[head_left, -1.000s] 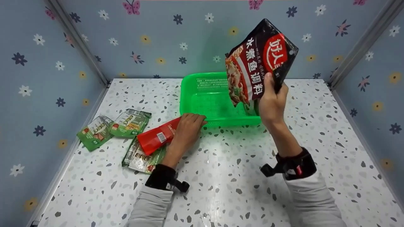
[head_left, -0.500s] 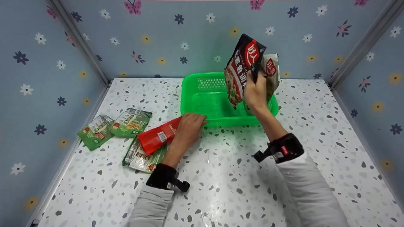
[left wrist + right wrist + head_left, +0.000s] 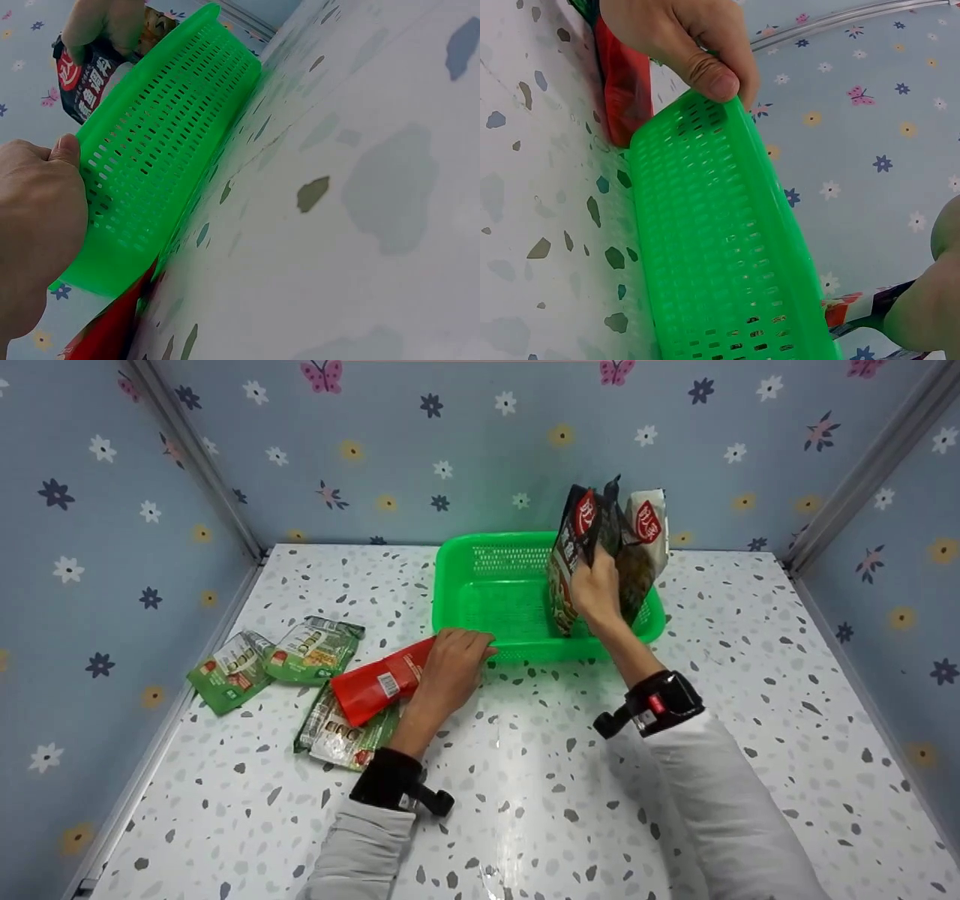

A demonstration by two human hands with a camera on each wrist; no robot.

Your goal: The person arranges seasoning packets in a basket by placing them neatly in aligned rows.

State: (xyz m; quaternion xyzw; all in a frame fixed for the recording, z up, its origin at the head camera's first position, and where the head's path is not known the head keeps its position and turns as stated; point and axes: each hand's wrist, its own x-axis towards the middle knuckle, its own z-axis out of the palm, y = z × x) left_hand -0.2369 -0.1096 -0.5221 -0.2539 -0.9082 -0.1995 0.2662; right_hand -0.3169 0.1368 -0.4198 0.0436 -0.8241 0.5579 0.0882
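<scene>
My right hand (image 3: 598, 586) pinches a black seasoning packet (image 3: 568, 551) with a red logo, its lower end inside the green plastic basket (image 3: 540, 649). Another packet, white-topped with a red logo (image 3: 649, 521), stands upright at the basket's right end, just beside that hand. A dark packet edge (image 3: 612, 502) shows between the two; which packet it belongs to I cannot tell. My left hand (image 3: 452, 666) grips the basket's front left rim, its thumb outside, as the right wrist view shows. Beneath the left hand lies a red packet (image 3: 379, 682), partly hidden by it.
Two green packets (image 3: 231, 673) (image 3: 315, 651) overlap on the speckled white table (image 3: 525, 780) at the left. A further green packet (image 3: 345, 733) lies partly under the red one. Flower-patterned walls (image 3: 390, 450) enclose the back and both sides.
My right hand has moved left and down, lowering the black packet into the basket and turning it more edge-on. The white-topped packet has come into sight. The left hand stays put.
</scene>
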